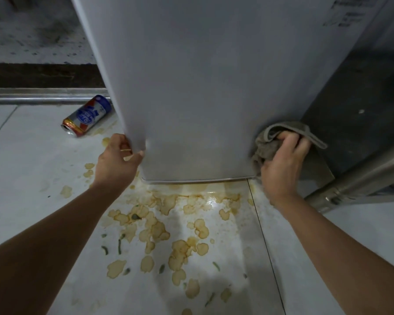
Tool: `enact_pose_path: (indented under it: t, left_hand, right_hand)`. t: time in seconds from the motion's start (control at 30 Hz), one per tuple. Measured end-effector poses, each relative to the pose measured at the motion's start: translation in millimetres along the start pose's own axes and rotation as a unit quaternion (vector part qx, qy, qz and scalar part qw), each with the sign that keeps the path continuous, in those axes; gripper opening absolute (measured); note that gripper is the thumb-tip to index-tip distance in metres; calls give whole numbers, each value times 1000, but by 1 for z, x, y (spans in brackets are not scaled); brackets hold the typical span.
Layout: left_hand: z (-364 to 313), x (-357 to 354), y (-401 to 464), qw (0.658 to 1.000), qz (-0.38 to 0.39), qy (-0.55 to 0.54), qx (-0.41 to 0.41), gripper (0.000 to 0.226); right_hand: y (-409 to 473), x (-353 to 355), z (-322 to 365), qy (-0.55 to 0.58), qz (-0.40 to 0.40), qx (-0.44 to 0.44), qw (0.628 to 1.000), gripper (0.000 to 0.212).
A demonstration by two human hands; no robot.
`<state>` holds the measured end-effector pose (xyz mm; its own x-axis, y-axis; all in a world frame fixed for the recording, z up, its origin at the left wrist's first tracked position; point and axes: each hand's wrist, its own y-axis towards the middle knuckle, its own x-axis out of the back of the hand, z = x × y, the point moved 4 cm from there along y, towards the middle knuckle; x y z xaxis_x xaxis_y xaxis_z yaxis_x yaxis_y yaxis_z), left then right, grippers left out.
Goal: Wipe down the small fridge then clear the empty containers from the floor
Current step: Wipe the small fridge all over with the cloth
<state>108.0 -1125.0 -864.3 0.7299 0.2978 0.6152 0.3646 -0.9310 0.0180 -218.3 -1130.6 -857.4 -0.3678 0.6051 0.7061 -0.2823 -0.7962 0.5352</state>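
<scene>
The small grey fridge (198,87) stands right in front of me and fills the upper middle of the view. My left hand (116,160) grips the lower left edge of its front, fingers curled around the corner. My right hand (282,164) holds a bunched grey cloth (271,144) pressed against the fridge's lower right edge near the floor. A red, white and blue drink can (87,115) lies on its side on the floor tiles to the left of the fridge, its open mouth toward me.
Brown dried spill stains (168,235) and small green scraps cover the pale floor tiles below the fridge. A metal door track (32,96) runs along the left. A metal tube (362,178) slants across the floor at the right beside a dark panel.
</scene>
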Motion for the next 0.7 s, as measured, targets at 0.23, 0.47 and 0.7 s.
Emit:
enact_pose_path:
  t: [0.23, 0.47, 0.7]
  left_hand:
    - [12, -9, 0, 1000, -15, 13, 4, 19]
    - [13, -10, 0, 999, -22, 25, -6, 21]
    - [15, -11, 1, 1000, -21, 23, -4, 18]
  right_hand:
    - [-21, -45, -28, -17, 72, -125, 989, 51]
    - [-26, -73, -31, 58, 87, -351, 930, 73]
    - [-74, -106, 58, 144, 137, -330, 923, 59]
